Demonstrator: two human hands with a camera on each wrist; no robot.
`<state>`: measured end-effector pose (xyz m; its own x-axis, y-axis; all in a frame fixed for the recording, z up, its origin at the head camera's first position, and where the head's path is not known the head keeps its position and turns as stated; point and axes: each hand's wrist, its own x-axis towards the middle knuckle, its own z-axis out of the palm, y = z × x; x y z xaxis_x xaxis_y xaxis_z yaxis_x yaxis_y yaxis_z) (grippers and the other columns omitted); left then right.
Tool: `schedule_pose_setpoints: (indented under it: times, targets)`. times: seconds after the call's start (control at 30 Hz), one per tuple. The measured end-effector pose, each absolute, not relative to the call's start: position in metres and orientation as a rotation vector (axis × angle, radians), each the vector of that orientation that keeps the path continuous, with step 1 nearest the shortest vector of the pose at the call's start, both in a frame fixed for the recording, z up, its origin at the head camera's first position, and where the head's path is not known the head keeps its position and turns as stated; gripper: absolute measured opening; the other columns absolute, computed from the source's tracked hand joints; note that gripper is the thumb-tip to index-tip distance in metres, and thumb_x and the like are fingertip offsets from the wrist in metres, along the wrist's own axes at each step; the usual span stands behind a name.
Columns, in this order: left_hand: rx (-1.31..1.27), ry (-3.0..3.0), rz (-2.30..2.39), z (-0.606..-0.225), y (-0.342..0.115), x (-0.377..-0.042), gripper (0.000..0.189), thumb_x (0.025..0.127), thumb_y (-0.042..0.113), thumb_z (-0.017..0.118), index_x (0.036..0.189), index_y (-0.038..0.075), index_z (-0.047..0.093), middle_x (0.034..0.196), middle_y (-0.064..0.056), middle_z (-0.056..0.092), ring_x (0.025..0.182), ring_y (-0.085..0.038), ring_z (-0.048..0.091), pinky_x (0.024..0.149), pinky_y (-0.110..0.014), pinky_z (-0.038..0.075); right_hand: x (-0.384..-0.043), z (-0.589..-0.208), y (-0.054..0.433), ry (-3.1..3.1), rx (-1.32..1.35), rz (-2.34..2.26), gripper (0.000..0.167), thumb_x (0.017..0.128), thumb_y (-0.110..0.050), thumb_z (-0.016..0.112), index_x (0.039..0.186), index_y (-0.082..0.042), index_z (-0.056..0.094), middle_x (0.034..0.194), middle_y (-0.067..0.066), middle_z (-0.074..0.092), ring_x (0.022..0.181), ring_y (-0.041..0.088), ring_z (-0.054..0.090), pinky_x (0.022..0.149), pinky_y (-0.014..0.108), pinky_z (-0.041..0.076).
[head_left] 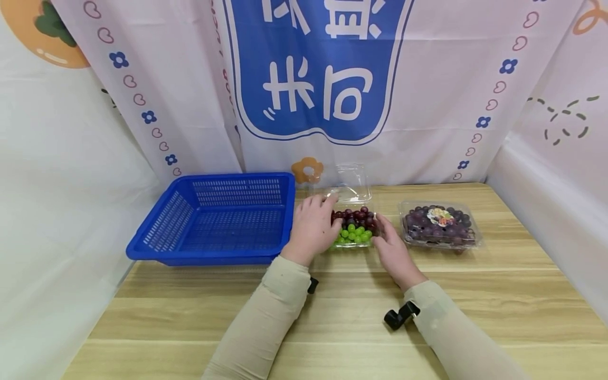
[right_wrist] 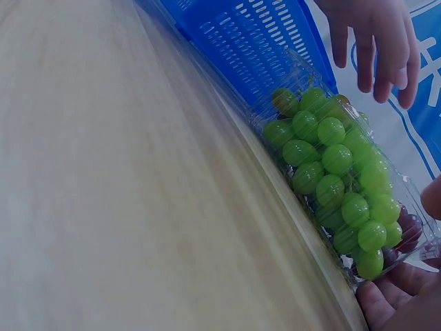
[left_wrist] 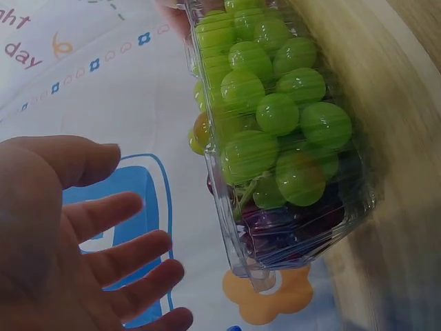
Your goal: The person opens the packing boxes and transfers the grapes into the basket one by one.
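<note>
A clear plastic clamshell box (head_left: 351, 244) stands on the table with its transparent lid (head_left: 353, 184) raised behind it. Green grapes (head_left: 353, 235) fill its front and dark red grapes (head_left: 356, 215) lie behind them. My left hand (head_left: 313, 227) hovers over the box's left end with fingers spread, and the left wrist view shows it apart from the fruit and holding nothing. At the box's right end, my right hand (head_left: 393, 252) holds the corner between thumb and fingers. Part of that grip is cut off in the right wrist view.
Left of the box stands a blue plastic basket (head_left: 233, 259) with slotted walls. A closed clear box of dark grapes (head_left: 439, 227), with a round sticker on top, sits to the right. A printed curtain (head_left: 437, 132) hangs at the back edge of the wooden table (head_left: 351, 327).
</note>
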<state>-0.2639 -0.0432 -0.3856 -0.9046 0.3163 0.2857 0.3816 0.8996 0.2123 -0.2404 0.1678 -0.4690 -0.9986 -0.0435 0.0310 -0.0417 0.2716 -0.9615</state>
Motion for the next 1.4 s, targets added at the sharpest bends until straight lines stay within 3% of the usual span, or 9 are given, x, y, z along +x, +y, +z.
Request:
schedule_pose_setpoints:
  times: [0.27, 0.57, 1.03, 1.27, 1.4]
  targets:
    - [-0.492, -2.957, -0.227, -0.385, -0.047, -0.265, 0.024, 0.101, 0.028, 0.062, 0.122, 0.017, 0.068, 0.121, -0.002, 0.066, 0.109, -0.025, 0.058, 0.099, -0.046, 0.046, -0.241, -0.47, 0.168, 2.506, -0.077, -1.881, 0.07, 0.102, -0.014, 0.048, 0.164, -0.021, 0.015, 0.166, 0.008, 0.021, 0.151, 0.033, 0.019, 0.121, 0.052, 0.016]
    - [-0.489, -3.171, -0.139, -0.388, -0.043, -0.265, 0.042, 0.095, 0.01, 0.061, 0.135, 0.021, 0.065, 0.127, -0.001, 0.068, 0.118, -0.027, 0.058, 0.108, -0.051, 0.039, -0.241, -0.471, 0.168, 2.501, -0.066, -1.889, 0.071, 0.101, -0.016, 0.049, 0.164, -0.023, 0.016, 0.166, 0.006, 0.023, 0.151, 0.031, 0.021, 0.121, 0.052, 0.017]
    - [-0.471, -3.131, -0.02, -0.392, -0.042, -0.265, 0.04, 0.091, 0.015, 0.07, 0.13, 0.019, 0.064, 0.113, -0.003, 0.073, 0.103, -0.027, 0.065, 0.096, -0.048, 0.046, -0.243, -0.469, 0.169, 2.512, -0.076, -1.885, 0.07, 0.101, -0.015, 0.048, 0.164, -0.017, 0.016, 0.165, 0.007, 0.025, 0.15, 0.032, 0.024, 0.12, 0.054, 0.019]
    - [-0.494, -3.189, -0.083, -0.394, -0.042, -0.267, 0.044, 0.096, 0.016, 0.063, 0.139, 0.016, 0.056, 0.115, -0.005, 0.072, 0.103, -0.029, 0.066, 0.096, -0.051, 0.047, -0.243, -0.47, 0.169, 2.503, -0.072, -1.885, 0.069, 0.102, -0.015, 0.048, 0.163, -0.018, 0.017, 0.165, 0.006, 0.024, 0.15, 0.033, 0.022, 0.12, 0.054, 0.018]
    - [-0.517, -3.195, -0.17, -0.396, -0.04, -0.269, 0.037, 0.099, 0.017, 0.055, 0.136, 0.017, 0.055, 0.113, -0.003, 0.071, 0.097, -0.026, 0.067, 0.091, -0.048, 0.049, -0.243, -0.472, 0.169, 2.497, -0.079, -1.89, 0.068, 0.101, -0.015, 0.048, 0.163, -0.017, 0.018, 0.165, 0.007, 0.025, 0.15, 0.033, 0.023, 0.12, 0.054, 0.019]
